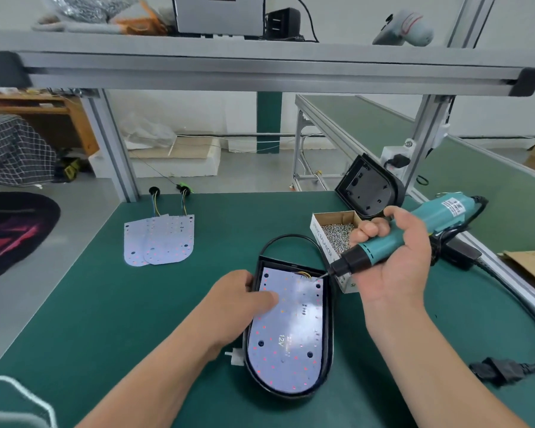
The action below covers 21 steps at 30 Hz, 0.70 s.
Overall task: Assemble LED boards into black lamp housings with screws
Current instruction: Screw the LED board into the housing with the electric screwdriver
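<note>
LED board [291, 344] marked 12V, left hand [238, 301] gripping housing [329, 335], right hand [397, 264] gripping screwdriver [363, 257]

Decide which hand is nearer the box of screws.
Right. The right hand, gripping the screwdriver, is beside the box of screws; the left hand holds the lamp housing, farther left.
</note>
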Each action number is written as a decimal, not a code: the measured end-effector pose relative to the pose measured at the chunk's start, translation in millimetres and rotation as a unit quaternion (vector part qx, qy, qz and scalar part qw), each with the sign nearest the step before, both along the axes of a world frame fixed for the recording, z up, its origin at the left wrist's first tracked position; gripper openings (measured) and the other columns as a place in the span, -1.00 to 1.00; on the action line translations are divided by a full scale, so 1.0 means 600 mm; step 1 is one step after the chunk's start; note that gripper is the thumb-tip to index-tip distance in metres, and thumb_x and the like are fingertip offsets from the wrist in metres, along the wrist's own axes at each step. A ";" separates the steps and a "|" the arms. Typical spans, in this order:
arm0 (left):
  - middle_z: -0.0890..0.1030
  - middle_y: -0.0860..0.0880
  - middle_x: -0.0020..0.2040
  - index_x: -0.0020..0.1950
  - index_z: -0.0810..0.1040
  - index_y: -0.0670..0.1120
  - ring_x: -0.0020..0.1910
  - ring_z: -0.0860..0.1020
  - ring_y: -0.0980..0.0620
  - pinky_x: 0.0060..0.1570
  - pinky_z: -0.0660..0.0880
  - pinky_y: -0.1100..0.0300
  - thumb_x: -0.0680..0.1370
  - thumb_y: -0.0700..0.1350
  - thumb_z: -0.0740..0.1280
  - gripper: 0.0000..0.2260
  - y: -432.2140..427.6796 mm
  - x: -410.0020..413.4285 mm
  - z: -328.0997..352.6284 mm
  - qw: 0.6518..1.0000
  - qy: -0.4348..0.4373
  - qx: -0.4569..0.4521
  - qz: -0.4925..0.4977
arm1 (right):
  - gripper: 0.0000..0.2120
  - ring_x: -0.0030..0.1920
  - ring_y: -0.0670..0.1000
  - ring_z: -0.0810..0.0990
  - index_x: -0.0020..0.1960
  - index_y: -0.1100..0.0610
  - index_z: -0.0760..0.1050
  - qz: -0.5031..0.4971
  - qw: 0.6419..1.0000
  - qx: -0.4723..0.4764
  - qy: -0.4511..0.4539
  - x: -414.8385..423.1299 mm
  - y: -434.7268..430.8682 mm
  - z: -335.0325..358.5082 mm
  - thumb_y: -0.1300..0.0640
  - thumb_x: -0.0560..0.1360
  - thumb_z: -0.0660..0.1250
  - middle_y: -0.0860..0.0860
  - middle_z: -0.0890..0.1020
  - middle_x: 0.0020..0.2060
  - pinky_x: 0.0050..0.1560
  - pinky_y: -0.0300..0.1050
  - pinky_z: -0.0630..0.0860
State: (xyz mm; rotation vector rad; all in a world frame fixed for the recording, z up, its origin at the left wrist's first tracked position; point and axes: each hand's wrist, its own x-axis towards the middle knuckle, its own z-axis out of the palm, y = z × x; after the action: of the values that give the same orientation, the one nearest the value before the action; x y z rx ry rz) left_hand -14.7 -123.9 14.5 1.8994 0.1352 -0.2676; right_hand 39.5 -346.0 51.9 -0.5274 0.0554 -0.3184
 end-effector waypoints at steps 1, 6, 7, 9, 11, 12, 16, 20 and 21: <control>0.68 -0.30 0.05 0.11 0.55 -0.30 -0.15 0.61 -0.02 -0.04 0.52 0.01 0.34 0.08 0.45 -0.47 -0.003 -0.003 0.000 1.000 0.001 -0.006 -0.003 | -0.96 -0.35 0.00 0.46 -0.05 0.14 0.50 0.002 1.000 -0.003 -0.004 -0.001 0.001 0.000 0.20 0.54 0.36 0.00 0.38 -0.34 -0.30 -0.15 0.48; 0.56 -0.06 -0.17 0.09 0.50 -0.26 -0.25 0.49 0.02 -0.20 0.41 0.08 0.32 0.03 0.43 -0.52 -0.024 -0.016 -0.001 1.000 0.003 -0.008 -0.001 | -0.93 -0.35 -0.02 0.46 -0.02 0.11 0.45 0.015 0.999 -0.029 -0.020 -0.006 0.016 0.002 0.19 0.59 0.34 -0.02 0.38 -0.35 -0.27 -0.16 0.49; 0.56 -0.05 -0.16 0.10 0.49 -0.26 -0.24 0.49 0.02 -0.19 0.41 0.08 0.32 0.03 0.42 -0.52 -0.029 -0.018 -0.002 1.000 0.003 -0.007 -0.004 | -0.93 -0.34 -0.02 0.46 -0.01 0.11 0.44 0.019 0.999 -0.034 -0.023 -0.007 0.021 0.002 0.19 0.59 0.35 -0.02 0.38 -0.35 -0.27 -0.16 0.49; 0.61 -0.14 -0.10 0.12 0.51 -0.23 -0.21 0.52 0.01 -0.17 0.44 0.06 0.32 0.02 0.41 -0.53 -0.034 -0.020 -0.004 1.000 0.008 -0.008 -0.007 | -0.91 -0.34 -0.02 0.46 -0.01 0.10 0.44 0.028 0.998 -0.046 -0.031 -0.010 0.031 0.001 0.18 0.59 0.36 -0.01 0.37 -0.35 -0.26 -0.15 0.49; 0.62 -0.14 -0.07 0.11 0.52 -0.19 -0.21 0.53 0.00 -0.17 0.46 0.07 0.32 0.02 0.41 -0.56 -0.036 -0.020 -0.004 1.000 0.011 -0.008 -0.007 | -0.91 -0.33 -0.01 0.46 -0.01 0.08 0.45 0.034 0.997 -0.060 -0.036 -0.014 0.040 -0.001 0.18 0.60 0.37 -0.01 0.38 -0.34 -0.25 -0.15 0.49; 0.60 -0.10 -0.09 0.10 0.52 -0.17 -0.22 0.52 0.00 -0.18 0.46 0.08 0.32 0.02 0.41 -0.58 -0.037 -0.020 -0.004 1.000 0.011 -0.006 -0.007 | -0.91 -0.33 -0.01 0.46 -0.02 0.08 0.45 0.036 0.996 -0.067 -0.037 -0.015 0.045 -0.002 0.18 0.60 0.36 -0.01 0.38 -0.35 -0.25 -0.15 0.49; 0.54 0.01 -0.16 0.07 0.51 -0.14 -0.29 0.46 0.04 -0.28 0.41 0.19 0.33 0.05 0.40 -0.60 -0.037 -0.020 -0.004 1.000 0.006 0.008 -0.008 | -0.89 -0.36 -0.01 0.47 -0.05 0.05 0.43 0.044 0.994 -0.095 -0.043 -0.018 0.056 -0.005 0.18 0.63 0.33 -0.02 0.38 -0.36 -0.25 -0.14 0.49; 0.50 0.05 -0.20 0.03 0.49 -0.13 -0.35 0.43 0.08 -0.35 0.37 0.24 0.32 0.06 0.40 -0.62 -0.036 -0.018 -0.007 1.000 -0.004 0.017 -0.010 | -0.90 -0.35 0.01 0.46 -0.06 0.06 0.45 0.047 0.991 -0.117 -0.054 -0.022 0.064 -0.007 0.18 0.61 0.33 0.00 0.37 -0.35 -0.26 -0.12 0.50; 0.49 0.06 -0.21 0.01 0.48 -0.11 -0.35 0.42 0.09 -0.36 0.37 0.24 0.32 0.06 0.40 -0.63 -0.036 -0.017 -0.008 1.000 -0.004 0.016 -0.011 | -0.90 -0.35 0.02 0.46 -0.07 0.06 0.46 0.048 0.990 -0.120 -0.056 -0.023 0.065 -0.007 0.19 0.60 0.33 0.00 0.37 -0.35 -0.27 -0.12 0.51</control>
State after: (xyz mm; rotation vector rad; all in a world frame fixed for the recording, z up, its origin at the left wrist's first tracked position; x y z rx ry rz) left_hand -24.7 -145.3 9.9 1.9339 0.1136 -0.2737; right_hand 25.9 -306.8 47.6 -0.7473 -0.1192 -0.2611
